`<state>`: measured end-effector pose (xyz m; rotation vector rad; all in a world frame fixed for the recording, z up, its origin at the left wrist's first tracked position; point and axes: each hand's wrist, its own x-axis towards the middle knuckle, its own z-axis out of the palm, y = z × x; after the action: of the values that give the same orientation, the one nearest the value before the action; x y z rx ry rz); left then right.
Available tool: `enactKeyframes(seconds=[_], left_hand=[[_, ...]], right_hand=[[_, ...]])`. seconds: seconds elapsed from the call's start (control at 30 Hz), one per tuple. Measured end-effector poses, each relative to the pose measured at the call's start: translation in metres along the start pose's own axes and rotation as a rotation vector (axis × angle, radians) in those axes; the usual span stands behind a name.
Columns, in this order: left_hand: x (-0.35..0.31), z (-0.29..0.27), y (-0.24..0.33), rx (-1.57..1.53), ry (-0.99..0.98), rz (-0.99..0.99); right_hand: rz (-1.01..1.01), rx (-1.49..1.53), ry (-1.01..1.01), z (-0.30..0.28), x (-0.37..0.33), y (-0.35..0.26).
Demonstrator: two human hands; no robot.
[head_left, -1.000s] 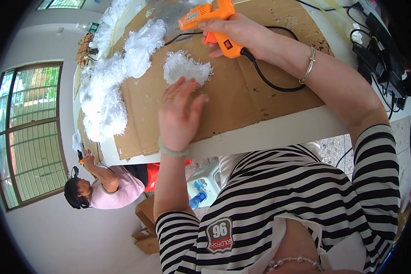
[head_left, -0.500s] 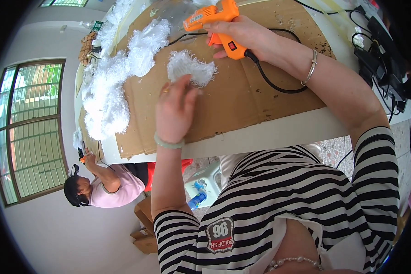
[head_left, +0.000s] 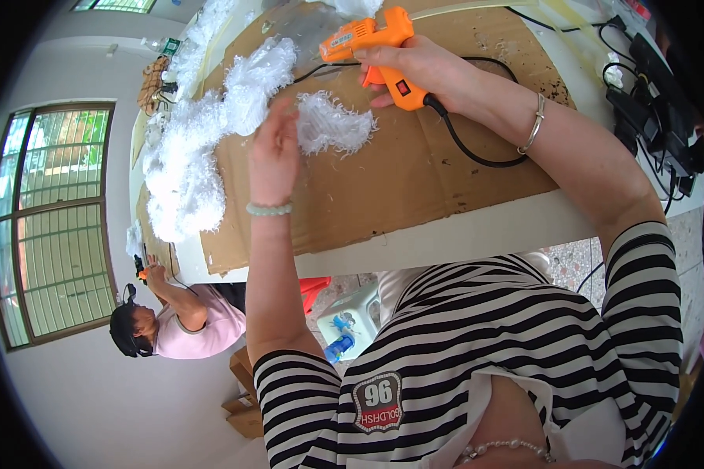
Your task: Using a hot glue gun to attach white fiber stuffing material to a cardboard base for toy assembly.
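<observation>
Big heap of white fluffy stuff [head_left: 184, 168] piled along the counter's [head_left: 477, 234] left edge, spilling onto the cardboard sheet [head_left: 414, 180]. Black cables and a power strip [head_left: 653, 102] crowd the right corner. Another person [head_left: 176, 324] works just beyond the left end.

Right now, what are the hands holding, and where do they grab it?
The right hand grips the orange glue gun by its handle. The left hand pinches the white fluffy tuft at its edge.
</observation>
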<state>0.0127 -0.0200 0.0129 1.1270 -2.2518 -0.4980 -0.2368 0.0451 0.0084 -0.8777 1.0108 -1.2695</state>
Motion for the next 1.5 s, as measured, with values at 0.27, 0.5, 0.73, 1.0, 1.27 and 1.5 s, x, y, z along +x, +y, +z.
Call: enactKeyframes(seconds=[0.27,0.5,0.73,1.0,1.27,1.5], left_hand=[[0.004,-0.006,-0.006,-0.255,-0.086,-0.136],[0.012,0.013,0.003,0.238,-0.069,0.272],[0.029,0.008,0.012,0.076,0.029,0.311],[0.026,0.008,-0.006,-0.078,-0.056,0.08],[0.031,-0.003,-0.025,-0.042,-0.047,-0.173],[0.048,0.001,-0.013,0.233,-0.297,-0.258]], right_hand=[[0.032,-0.003,-0.038,-0.004,0.001,0.001],[0.023,-0.009,-0.032,-0.001,0.001,-0.001],[0.018,0.025,0.014,-0.003,0.003,0.002],[0.009,0.043,-0.013,-0.003,0.001,0.0],[0.007,0.085,0.009,-0.001,-0.001,0.002],[0.001,0.084,0.014,-0.002,0.007,0.004]])
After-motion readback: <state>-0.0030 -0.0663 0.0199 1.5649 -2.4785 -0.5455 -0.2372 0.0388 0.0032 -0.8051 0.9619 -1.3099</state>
